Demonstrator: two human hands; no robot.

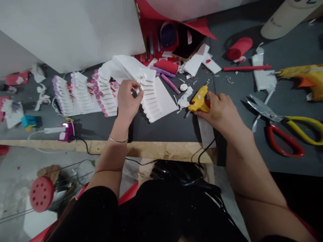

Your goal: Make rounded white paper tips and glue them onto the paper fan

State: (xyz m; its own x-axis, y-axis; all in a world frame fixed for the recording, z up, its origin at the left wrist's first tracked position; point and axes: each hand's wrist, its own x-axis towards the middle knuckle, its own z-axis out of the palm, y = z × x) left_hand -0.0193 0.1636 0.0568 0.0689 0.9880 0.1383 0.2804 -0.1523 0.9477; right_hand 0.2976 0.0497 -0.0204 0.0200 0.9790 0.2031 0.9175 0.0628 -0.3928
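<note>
My left hand [128,99] is closed in a pinch beside the top of a row of white rolled paper pieces [150,97], holding something small and whitish that I cannot make out. These pieces lie on white paper [165,101]. At the right, my right hand [219,109] has its fingers round the handle of a small yellow glue gun [199,99], whose nozzle points away from me. Under that hand lies a pale strip [205,129]. Left of my left hand are more rows of rolled pieces, with pink tips [99,92] and lilac tips [59,90].
Large scissors [271,116] and a second yellow glue gun [302,79] lie at the right. Behind are a phone [188,43], a red roll [239,48] and a pale bottle [282,20]. A purple plug adapter [66,131] sits near the wooden table edge [161,150], with cables hanging over.
</note>
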